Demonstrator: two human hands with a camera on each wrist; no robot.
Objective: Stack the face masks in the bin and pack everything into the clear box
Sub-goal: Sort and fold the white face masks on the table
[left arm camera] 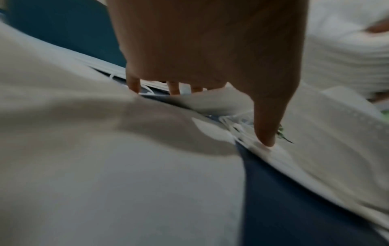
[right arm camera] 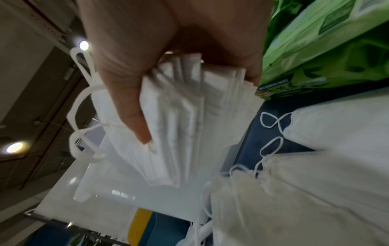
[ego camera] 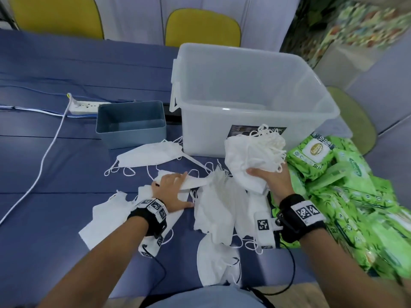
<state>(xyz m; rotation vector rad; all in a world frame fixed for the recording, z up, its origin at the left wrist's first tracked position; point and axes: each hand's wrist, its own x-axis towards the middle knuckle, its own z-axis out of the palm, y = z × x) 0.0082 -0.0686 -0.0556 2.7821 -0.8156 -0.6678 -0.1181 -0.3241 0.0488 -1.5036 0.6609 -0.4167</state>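
Nearest the camera, a pale blue shirt front point(ego camera: 200, 296) fills the bottom edge, and both bare forearms reach out from it over the blue-covered bench point(ego camera: 55, 174).

At far left a white power strip point(ego camera: 85, 107) lies on the bench with its white cable point(ego camera: 44, 156) trailing toward the near edge. Right of it stands the grey-blue bin point(ego camera: 131, 123), open side up and with nothing in it, its long axis running left to right.

In front of the bin, the left hand point(ego camera: 172, 192) lies palm down on the loose face masks point(ego camera: 213, 203) scattered across the middle of the bench. Its fingers point(left arm camera: 265, 126) are stretched out and pressing on one folded mask, thumb spread toward the right; the grip is released, closed round nothing. A black wrist strap carries square black-and-white marker tags.

Behind the masks sits the clear box point(ego camera: 251, 96), empty, with a dark label on its near wall whose writing is too blurred to read.

The right hand point(ego camera: 270, 177) is raised in front of the box, palm turned up, fingers and thumb clamped on a thick stack of masks point(ego camera: 249, 158). The stack stands roughly upright, ear loops bunched at the top far end.

At far right lie green wet-wipe packs point(ego camera: 333, 185); the right wrist view shows the words "BAMBOO FIBRES" on one.
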